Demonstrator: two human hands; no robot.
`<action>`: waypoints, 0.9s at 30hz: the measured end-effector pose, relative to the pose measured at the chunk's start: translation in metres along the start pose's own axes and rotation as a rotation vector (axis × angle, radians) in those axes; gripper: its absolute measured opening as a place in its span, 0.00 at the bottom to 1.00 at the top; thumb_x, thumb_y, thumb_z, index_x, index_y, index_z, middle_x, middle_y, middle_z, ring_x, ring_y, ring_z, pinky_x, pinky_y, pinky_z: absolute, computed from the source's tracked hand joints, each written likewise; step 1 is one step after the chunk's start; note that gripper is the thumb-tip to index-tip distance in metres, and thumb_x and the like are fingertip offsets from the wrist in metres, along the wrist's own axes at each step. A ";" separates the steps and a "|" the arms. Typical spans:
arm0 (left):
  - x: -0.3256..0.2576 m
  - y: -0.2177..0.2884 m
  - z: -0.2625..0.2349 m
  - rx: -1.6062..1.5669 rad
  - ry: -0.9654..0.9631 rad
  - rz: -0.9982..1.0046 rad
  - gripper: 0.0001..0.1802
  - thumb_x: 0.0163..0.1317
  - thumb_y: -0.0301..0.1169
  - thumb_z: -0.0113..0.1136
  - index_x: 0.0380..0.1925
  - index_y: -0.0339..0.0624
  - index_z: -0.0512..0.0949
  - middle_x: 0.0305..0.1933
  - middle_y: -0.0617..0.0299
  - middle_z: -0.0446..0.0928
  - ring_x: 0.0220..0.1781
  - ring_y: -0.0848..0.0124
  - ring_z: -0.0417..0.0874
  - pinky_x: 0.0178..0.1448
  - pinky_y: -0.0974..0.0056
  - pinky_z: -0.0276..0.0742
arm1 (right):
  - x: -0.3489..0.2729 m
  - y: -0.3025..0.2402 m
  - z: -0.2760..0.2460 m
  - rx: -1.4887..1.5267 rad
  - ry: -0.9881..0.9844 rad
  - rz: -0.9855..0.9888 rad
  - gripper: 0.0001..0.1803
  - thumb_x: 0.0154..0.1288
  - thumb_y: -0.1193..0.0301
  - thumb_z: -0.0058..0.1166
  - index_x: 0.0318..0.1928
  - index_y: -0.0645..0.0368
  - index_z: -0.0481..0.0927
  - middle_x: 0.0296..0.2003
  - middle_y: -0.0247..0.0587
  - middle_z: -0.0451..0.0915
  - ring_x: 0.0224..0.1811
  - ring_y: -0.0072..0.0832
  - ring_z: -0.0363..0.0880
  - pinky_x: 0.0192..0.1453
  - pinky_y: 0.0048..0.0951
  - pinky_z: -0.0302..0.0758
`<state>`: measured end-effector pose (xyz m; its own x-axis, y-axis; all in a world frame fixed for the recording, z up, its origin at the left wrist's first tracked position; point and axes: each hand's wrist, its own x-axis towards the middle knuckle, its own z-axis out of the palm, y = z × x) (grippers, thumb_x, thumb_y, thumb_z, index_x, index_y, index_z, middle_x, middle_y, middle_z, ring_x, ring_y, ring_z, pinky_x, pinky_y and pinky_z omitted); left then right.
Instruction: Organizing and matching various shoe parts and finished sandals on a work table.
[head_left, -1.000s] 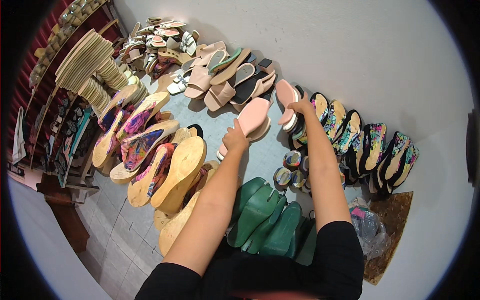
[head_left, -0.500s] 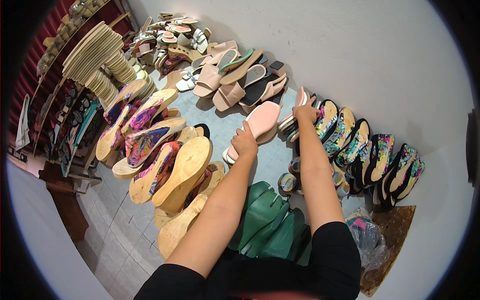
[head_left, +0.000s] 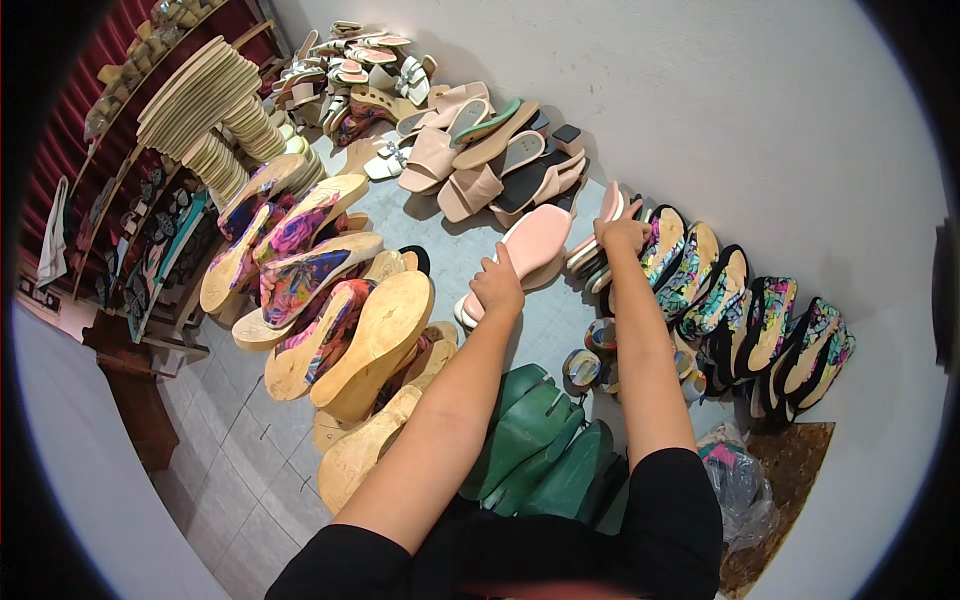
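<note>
Pale pink sandal sole (head_left: 540, 238), one, in the person's left hand (head_left: 497, 284): smooth, plain upper face, broad blunt-cornered far end, narrowing toward the grip; white edging at the near end, beneath the fist; a duskier pink-beige shape along its lower right side, whether a second sole or an underside cannot be told. Held slantwise above the pale blue-grey surface (head_left: 465, 243), midway across the view, fingers clamped around its narrow part. Second pink sole (head_left: 609, 200), in the right hand (head_left: 622, 236): seen nearly edge-on, slim, upright, pinched between thumb and fingers; white and dark edges layered just beside it at lower left. Hands well apart from each other. Adjoining at right: floral thong sandals (head_left: 724, 292), black-edged, tan footbeds, standing in a close row along the wall. Beyond the left hand: beige slides (head_left: 466, 195), heaped. Nearer the body, between the forearms: green shoe lasts (head_left: 522, 432), clustered. Left of the left forearm: wooden wedge soles (head_left: 383, 335), bare and pale, some with bright floral straps.
</note>
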<state>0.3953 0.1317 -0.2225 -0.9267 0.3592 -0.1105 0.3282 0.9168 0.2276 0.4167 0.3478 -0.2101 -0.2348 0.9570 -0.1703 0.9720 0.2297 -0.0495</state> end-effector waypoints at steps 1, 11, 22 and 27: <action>-0.002 0.000 -0.004 -0.007 -0.055 0.009 0.45 0.42 0.35 0.66 0.59 0.50 0.49 0.45 0.49 0.67 0.43 0.54 0.76 0.44 0.54 0.70 | 0.000 0.006 -0.001 0.025 0.027 -0.039 0.61 0.40 0.39 0.53 0.65 0.53 0.32 0.40 0.69 0.60 0.34 0.42 0.65 0.32 0.31 0.73; 0.006 -0.004 0.010 0.081 0.023 0.033 0.34 0.53 0.32 0.53 0.59 0.51 0.52 0.37 0.51 0.73 0.36 0.59 0.78 0.40 0.58 0.71 | -0.057 0.020 -0.035 -0.106 0.213 -0.250 0.51 0.41 0.41 0.55 0.60 0.59 0.52 0.48 0.57 0.63 0.45 0.48 0.71 0.38 0.43 0.75; -0.003 0.008 -0.012 0.002 -0.158 0.066 0.44 0.40 0.36 0.63 0.58 0.48 0.50 0.44 0.46 0.70 0.46 0.54 0.75 0.46 0.54 0.70 | -0.058 0.042 0.006 0.450 -0.473 -0.617 0.30 0.51 0.56 0.51 0.46 0.70 0.68 0.36 0.61 0.74 0.31 0.51 0.77 0.32 0.47 0.75; 0.028 -0.016 -0.020 -0.826 -0.457 -0.143 0.44 0.42 0.37 0.61 0.58 0.45 0.47 0.50 0.39 0.65 0.52 0.51 0.71 0.51 0.47 0.66 | -0.116 0.010 0.042 0.781 -1.086 -0.257 0.37 0.53 0.46 0.46 0.51 0.65 0.63 0.36 0.58 0.73 0.29 0.46 0.77 0.30 0.39 0.76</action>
<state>0.3601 0.1240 -0.2102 -0.7298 0.4467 -0.5175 -0.1777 0.6071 0.7745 0.4531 0.2312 -0.2322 -0.6474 0.1993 -0.7357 0.7273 -0.1269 -0.6744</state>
